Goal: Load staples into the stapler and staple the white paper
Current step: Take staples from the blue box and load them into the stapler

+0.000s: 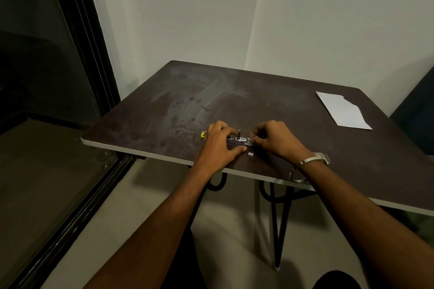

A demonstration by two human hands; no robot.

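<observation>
A small metal stapler (pixel 238 139) lies opened on the dark table (pixel 164 112) near its front edge, between both hands. My left hand (pixel 218 142) presses down on the stapler's left part, thumb stretched along its front. My right hand (pixel 274 139) pinches something small at the stapler's right end; the pinched piece is too small to identify. A short strip of staples (pixel 250 154) lies on the table just in front of the stapler. The white paper (pixel 342 110), with a torn edge, rests flat at the far right of the table.
A small yellow object (pixel 203 134) peeks out from behind my left hand. A metal bangle (pixel 310 162) sits on my right wrist. A dark glass door (pixel 47 77) stands to the left, white walls behind, and a dark chair (pixel 415 112) at the right.
</observation>
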